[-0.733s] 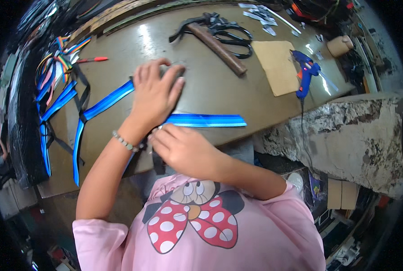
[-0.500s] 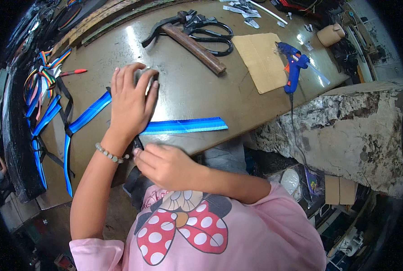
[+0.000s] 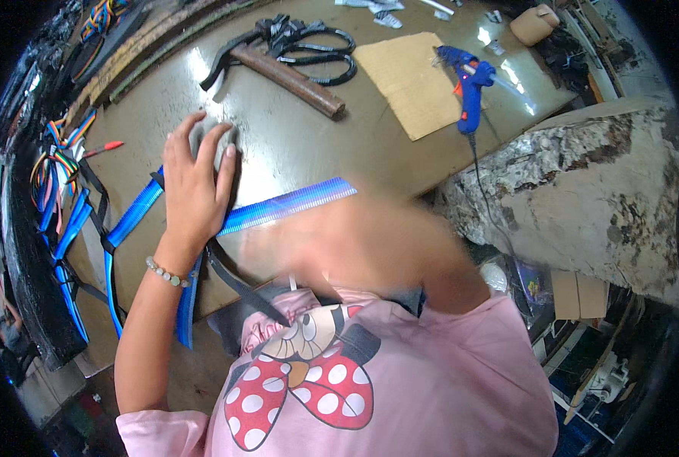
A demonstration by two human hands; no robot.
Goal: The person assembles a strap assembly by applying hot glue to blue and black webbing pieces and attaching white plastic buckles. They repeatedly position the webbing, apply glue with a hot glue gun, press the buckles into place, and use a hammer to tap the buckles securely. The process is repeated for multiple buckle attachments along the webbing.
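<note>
My left hand [image 3: 194, 171] lies on the brown table with its fingers spread, its heel and wrist over a striped blue ribbon [image 3: 286, 204]. That ribbon's free end points right. A black strap [image 3: 244, 288] runs from beneath my left wrist toward my lap. Beside the wrist, a second length of blue ribbon [image 3: 188, 308] hangs over the table edge. My right hand [image 3: 301, 244] is near the front edge, just below the ribbon's free part, smeared by motion. Its fingers and anything in them cannot be made out.
Left of me lie joined blue ribbons with black straps [image 3: 130, 217], a multicoloured ribbon bundle [image 3: 57, 167] and a red-tipped pen [image 3: 103, 149]. Farther back are a wooden-handled hammer [image 3: 290, 82], black-handled scissors [image 3: 339, 68], cardboard [image 3: 404, 84] and a corded blue glue gun [image 3: 469, 95].
My right hand has moved from beside the left wrist to the right, now blurred. More of the black strap shows, and the hanging blue ribbon has appeared. The view has shifted slightly.
</note>
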